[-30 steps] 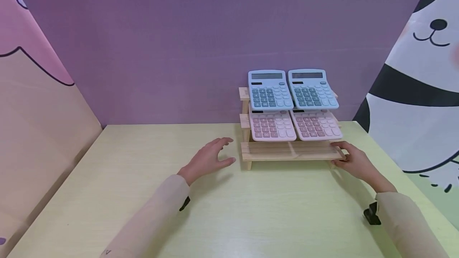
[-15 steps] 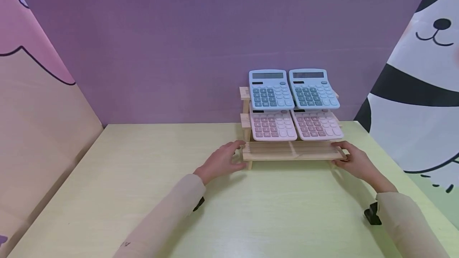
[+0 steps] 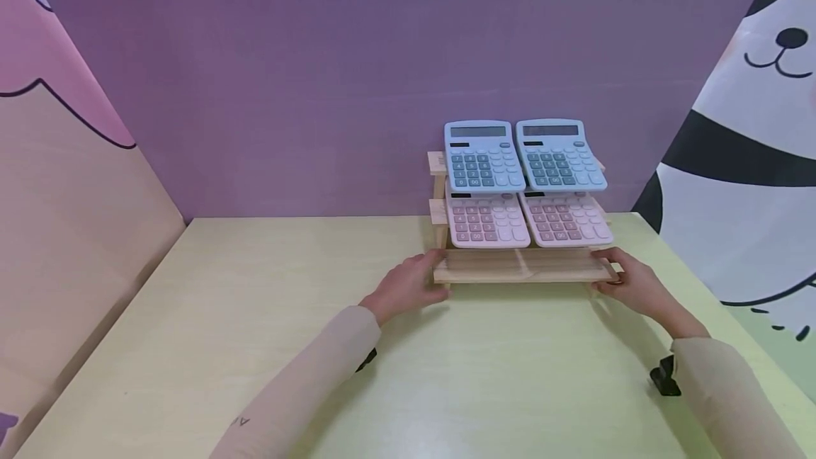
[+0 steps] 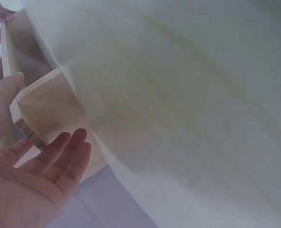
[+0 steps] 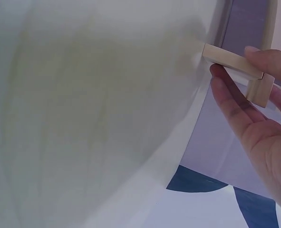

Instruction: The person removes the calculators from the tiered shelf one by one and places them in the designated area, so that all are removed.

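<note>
A three-tier wooden rack (image 3: pixel 484 266) stands on the table toward its back right. Two light-blue calculators (image 3: pixel 483 168) lean side by side on the top tier; two pink calculators (image 3: pixel 487 222) lie on the middle one. The lowest shelf bears nothing. My left hand (image 3: pixel 411 285) holds the left end of that shelf, and in the left wrist view its thumb (image 4: pixel 14 84) meets the wooden edge with the fingers around the leg. At the opposite end my right hand (image 3: pixel 634 289) grips the shelf corner, its thumb (image 5: pixel 264 59) and fingers on either side of the wood.
The pale tabletop (image 3: pixel 255 346) extends to the left and front of the rack. A purple backdrop (image 3: pixel 306 91) rises behind it. Printed panels stand at both sides, a panda panel (image 3: pixel 746 232) on the right. Black wrist-camera mounts (image 3: pixel 666 376) hang below the sleeves.
My left hand has moved right, from apart beside the rack to its lower left end, and taken hold there. The right hand keeps its place on the right end.
</note>
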`<state>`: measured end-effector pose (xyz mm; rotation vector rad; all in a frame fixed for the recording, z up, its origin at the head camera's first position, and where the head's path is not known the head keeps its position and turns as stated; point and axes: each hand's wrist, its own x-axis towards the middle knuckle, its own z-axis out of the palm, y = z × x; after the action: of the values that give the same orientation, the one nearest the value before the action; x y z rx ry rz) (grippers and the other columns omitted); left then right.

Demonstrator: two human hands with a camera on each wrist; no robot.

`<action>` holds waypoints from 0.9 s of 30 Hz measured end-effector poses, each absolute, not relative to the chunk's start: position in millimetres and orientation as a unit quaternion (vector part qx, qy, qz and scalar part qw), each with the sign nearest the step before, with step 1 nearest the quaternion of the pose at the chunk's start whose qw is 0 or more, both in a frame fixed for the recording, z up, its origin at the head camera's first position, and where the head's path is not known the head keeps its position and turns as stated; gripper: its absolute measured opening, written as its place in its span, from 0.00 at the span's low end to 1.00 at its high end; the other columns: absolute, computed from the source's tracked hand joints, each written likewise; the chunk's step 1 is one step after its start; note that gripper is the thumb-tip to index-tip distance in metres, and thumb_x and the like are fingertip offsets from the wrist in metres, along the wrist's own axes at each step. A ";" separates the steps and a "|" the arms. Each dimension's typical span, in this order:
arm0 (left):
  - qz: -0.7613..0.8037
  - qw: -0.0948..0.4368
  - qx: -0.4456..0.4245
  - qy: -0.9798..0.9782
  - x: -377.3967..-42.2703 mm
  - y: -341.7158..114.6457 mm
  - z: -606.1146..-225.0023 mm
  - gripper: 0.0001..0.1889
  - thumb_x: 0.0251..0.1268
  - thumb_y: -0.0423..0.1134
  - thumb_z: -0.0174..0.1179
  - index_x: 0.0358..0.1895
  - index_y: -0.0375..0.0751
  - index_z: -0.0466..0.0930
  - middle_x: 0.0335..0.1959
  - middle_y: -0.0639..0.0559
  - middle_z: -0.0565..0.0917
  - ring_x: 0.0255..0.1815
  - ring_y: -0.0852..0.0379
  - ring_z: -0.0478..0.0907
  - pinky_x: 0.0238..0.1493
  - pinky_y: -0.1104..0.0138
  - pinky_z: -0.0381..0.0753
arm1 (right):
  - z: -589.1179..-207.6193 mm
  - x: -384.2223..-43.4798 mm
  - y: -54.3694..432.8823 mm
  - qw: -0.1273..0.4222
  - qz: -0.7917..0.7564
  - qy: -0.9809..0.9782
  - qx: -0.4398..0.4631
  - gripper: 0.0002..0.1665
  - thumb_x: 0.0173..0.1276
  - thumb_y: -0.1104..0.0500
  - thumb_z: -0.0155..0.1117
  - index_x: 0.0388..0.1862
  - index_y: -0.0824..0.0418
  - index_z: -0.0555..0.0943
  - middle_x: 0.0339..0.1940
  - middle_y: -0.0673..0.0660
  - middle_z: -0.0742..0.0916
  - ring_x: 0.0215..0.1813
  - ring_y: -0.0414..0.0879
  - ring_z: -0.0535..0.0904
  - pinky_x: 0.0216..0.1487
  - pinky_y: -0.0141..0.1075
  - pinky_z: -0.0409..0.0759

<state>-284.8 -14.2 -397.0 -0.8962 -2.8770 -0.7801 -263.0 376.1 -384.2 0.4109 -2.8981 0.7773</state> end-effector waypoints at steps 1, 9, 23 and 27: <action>-0.247 0.016 -0.288 -0.925 -284.7 -13.5 -396.9 0.35 0.55 0.50 0.63 0.65 0.49 0.59 0.57 0.51 0.76 0.51 0.56 0.77 0.49 0.63 0.79 | -383.9 -263.0 376.1 0.056 0.256 -0.956 0.136 0.33 0.55 0.67 0.65 0.58 0.72 0.63 0.56 0.76 0.69 0.50 0.68 0.72 0.46 0.58 0.77; -0.237 0.026 -0.283 -0.929 -287.2 -9.7 -398.7 0.33 0.55 0.49 0.63 0.63 0.47 0.61 0.57 0.51 0.76 0.49 0.57 0.77 0.47 0.65 0.79 | -380.6 -263.3 374.5 0.021 0.257 -0.959 0.118 0.35 0.57 0.65 0.64 0.60 0.71 0.59 0.59 0.76 0.67 0.55 0.71 0.67 0.51 0.61 0.72; -0.223 0.023 -0.271 -0.936 -294.4 -3.8 -405.6 0.37 0.53 0.52 0.65 0.66 0.50 0.59 0.58 0.52 0.76 0.50 0.57 0.77 0.48 0.63 0.79 | -382.4 -262.8 375.7 0.021 0.259 -0.959 0.110 0.38 0.55 0.66 0.64 0.61 0.72 0.57 0.57 0.80 0.66 0.52 0.73 0.69 0.50 0.60 0.74; -0.224 0.034 -0.273 -0.935 -294.8 -3.7 -406.2 0.37 0.52 0.53 0.65 0.65 0.49 0.61 0.53 0.51 0.78 0.45 0.57 0.78 0.42 0.64 0.80 | -381.9 -263.4 375.4 0.017 0.258 -0.960 0.105 0.39 0.56 0.66 0.64 0.62 0.73 0.56 0.57 0.81 0.66 0.52 0.74 0.69 0.50 0.60 0.73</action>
<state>-294.8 -3.7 -406.2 -0.8386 -2.8754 -0.6903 -263.4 375.4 -381.9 0.3267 -2.9853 0.8023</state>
